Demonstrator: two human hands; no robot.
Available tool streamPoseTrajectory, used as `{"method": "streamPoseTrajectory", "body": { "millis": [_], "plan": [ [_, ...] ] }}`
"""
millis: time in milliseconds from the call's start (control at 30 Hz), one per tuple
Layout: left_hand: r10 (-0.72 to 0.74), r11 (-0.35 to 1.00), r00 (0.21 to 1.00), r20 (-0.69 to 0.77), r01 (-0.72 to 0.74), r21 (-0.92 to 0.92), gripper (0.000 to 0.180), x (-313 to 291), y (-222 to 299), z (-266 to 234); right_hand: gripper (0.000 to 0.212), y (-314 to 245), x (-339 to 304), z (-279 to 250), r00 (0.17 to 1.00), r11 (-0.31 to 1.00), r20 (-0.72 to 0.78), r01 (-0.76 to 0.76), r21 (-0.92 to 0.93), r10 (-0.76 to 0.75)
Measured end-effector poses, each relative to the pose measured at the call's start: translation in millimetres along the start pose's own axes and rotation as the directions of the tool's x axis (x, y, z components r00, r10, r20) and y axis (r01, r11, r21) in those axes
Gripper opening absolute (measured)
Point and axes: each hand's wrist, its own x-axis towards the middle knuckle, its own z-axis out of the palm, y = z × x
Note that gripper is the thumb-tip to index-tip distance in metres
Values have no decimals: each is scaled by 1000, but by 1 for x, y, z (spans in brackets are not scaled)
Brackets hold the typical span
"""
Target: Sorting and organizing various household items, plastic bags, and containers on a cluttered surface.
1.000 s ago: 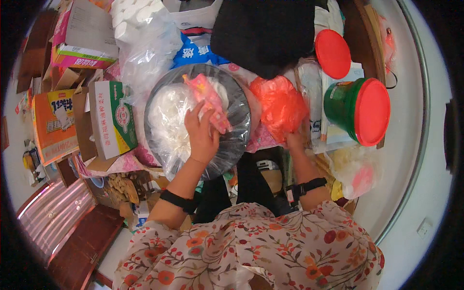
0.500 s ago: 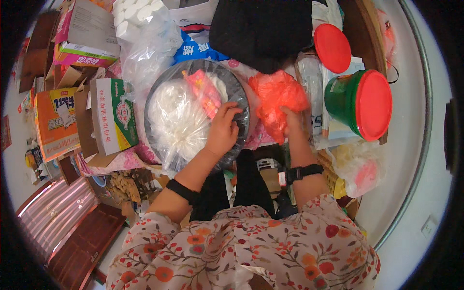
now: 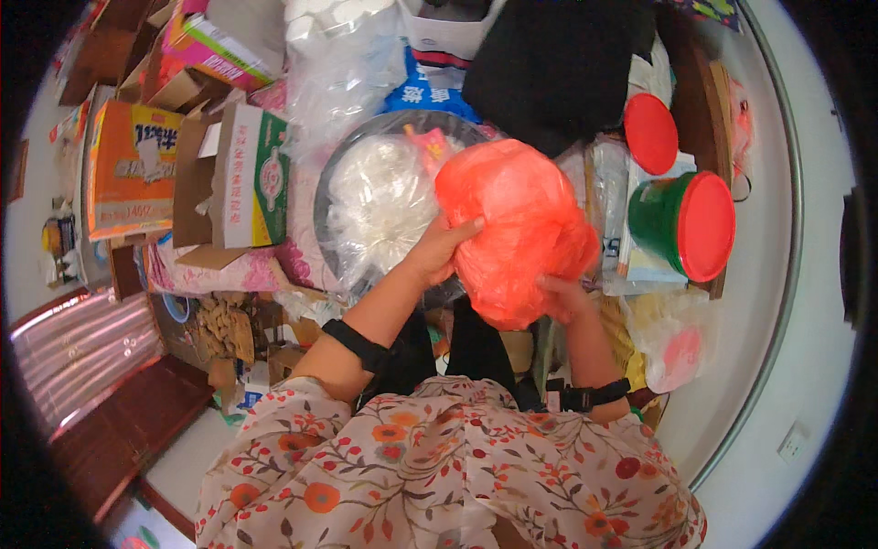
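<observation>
Between my hands a puffed-out red plastic bag (image 3: pixel 517 224) hangs over the right part of a dark round basin (image 3: pixel 322 209). On its left edge my left hand (image 3: pixel 443 249) is closed, the thumb lying over the film. My right hand (image 3: pixel 565 300), slightly blurred, grips the bag's lower right side. A clear plastic bag with white contents (image 3: pixel 380 197) fills the basin's left part. Just behind the red bag, a pink packet (image 3: pixel 428 145) shows only in part. What the red bag contains, if anything, cannot be made out.
To the right lie a green bucket with a red lid (image 3: pixel 681 224) and a round red lid (image 3: pixel 651 134). Open cardboard boxes (image 3: pixel 197 178) and an orange carton (image 3: pixel 133 174) stand left. Black cloth (image 3: pixel 558 73) lies behind, beside a blue package (image 3: pixel 425 91).
The red bag has come left over the basin and spread wider. My left hand has left the pink packet and taken hold of the bag; my right hand has moved lower. The view has shifted.
</observation>
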Motion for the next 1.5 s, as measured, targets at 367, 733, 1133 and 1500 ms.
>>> {"method": "streamPoseTrajectory", "body": {
  "millis": [367,733,1133,1500],
  "plan": [
    [-47,984,999,-10,48,173,43,-44,22,-62,64,0,16,18,998,999,61,28,-17,-27],
    [111,949,994,19,-111,296,60,-64,52,-79,35,30,58,73,947,754,-185,81,-652,-262],
    [329,848,939,-94,-251,467,46,-56,34,-123,67,34,52,115,928,882,-26,345,-321,-373],
    [-98,965,992,-78,114,236,46,-62,63,-50,77,27,16,102,721,527,54,553,-646,-691]
  ]
}}
